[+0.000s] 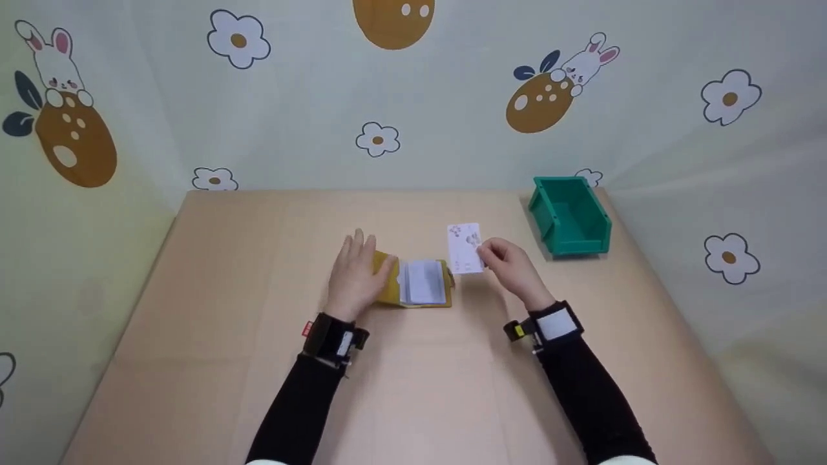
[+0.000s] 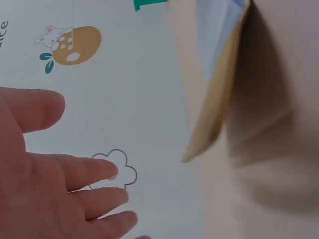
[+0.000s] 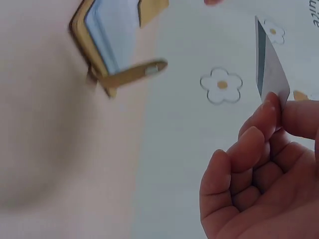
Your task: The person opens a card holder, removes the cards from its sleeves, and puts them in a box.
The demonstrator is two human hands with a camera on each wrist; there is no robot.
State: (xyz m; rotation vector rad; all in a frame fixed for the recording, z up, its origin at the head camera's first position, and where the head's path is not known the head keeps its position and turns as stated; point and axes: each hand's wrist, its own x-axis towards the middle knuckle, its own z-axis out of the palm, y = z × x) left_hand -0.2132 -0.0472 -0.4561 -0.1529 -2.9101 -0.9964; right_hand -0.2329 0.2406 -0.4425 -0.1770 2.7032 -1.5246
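A small mustard-yellow card holder [image 1: 447,299] lies opened out on the table, its pale clear sleeves [image 1: 426,282] facing up. My left hand [image 1: 355,276] is at its left cover, fingers straight and the thumb over the cover's edge in the head view. In the left wrist view that hand [image 2: 65,174] shows spread fingers with nothing in the palm. My right hand [image 1: 515,267] pinches a white card [image 1: 464,248] with a printed floral pattern by its right edge, thumb against forefinger. The card is up off the table, right of the holder. The holder's strap [image 3: 134,72] sticks out in the right wrist view.
A green plastic bin [image 1: 572,216] stands at the table's back right corner, beyond my right hand. Pale cloth [image 1: 297,97] printed with rabbits and flowers hangs behind and at both sides of the beige table [image 1: 245,290].
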